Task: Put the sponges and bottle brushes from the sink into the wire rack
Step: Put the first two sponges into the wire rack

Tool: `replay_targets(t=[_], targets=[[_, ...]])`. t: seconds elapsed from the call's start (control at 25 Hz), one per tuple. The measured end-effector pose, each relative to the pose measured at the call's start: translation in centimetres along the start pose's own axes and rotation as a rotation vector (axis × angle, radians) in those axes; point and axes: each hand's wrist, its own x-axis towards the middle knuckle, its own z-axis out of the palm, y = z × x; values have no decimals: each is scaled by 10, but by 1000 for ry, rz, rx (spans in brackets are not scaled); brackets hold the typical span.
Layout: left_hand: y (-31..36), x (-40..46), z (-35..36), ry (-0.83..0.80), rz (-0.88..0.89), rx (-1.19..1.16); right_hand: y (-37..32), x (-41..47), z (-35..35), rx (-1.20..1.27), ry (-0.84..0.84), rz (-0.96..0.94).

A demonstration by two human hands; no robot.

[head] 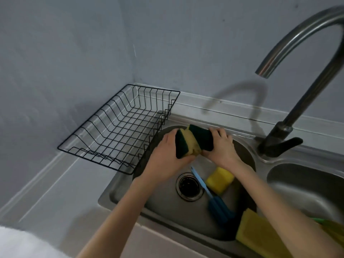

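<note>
We are looking at a dim, cool-toned scene with a bluish grey cast over the wall (74, 43). Light is coming from the front right, throwing the faucet (301, 75) shadow leftward onto the wall as a soft curved shape. Faint glare is running along the faucet's arch and the sink rim (242, 134). The wide lens is bending straight lines near the edges. The whole frame is looking slightly soft, and the yellow sponge (260, 233) at the lower right edge is smearing out of focus.
</note>
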Motion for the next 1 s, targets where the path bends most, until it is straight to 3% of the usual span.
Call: replay_targets(t=[0.2,0.44,0.72,1.0], targets=[[11,-20,-55,205,3,23,-35,-4,-16,37,25,-165],[-21,-22,-117,283,-16,65,-86,9,-11,20,38,-241],[-80,-3,-166,173,19,146,-147,46,18,-4,86,-209],[-137,38,-170,0,92,223,-185,107,46,-43,39,-112]])
